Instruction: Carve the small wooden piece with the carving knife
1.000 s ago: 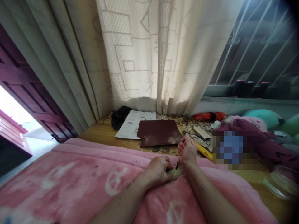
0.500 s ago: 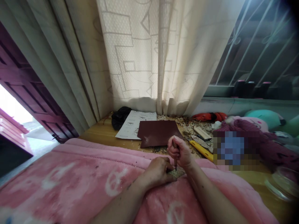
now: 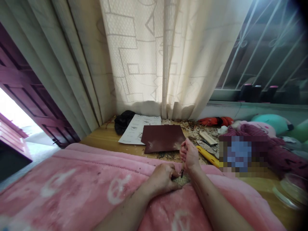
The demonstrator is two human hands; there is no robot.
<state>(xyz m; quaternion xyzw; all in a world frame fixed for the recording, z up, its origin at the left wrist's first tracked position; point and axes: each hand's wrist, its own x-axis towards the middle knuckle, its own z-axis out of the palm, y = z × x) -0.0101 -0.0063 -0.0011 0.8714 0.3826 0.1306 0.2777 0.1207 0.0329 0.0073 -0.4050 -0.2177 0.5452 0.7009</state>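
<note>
My right hand is closed in a fist around a slim hand tool with a wooden handle and a dark, narrow tip. The tip points down at a small pale, greenish piece with a rough, scored surface. Whether it is a carving tool or an awl is too small to tell. My left hand grips the piece from the left, thumb along its near edge and fingers at the far side. Part of the piece is hidden under those fingers. Both hands rest over a pink plush blanket.
Beyond the blanket, a brown sheet overlaps a white printed sheet on the wooden surface. Shavings lie around a yellow-handled tool and a pale block. A clear bowl stands at right.
My right fist has shifted a little right and tipped over with the tool, whose tip stays at the piece. The left hand is almost unmoved.
</note>
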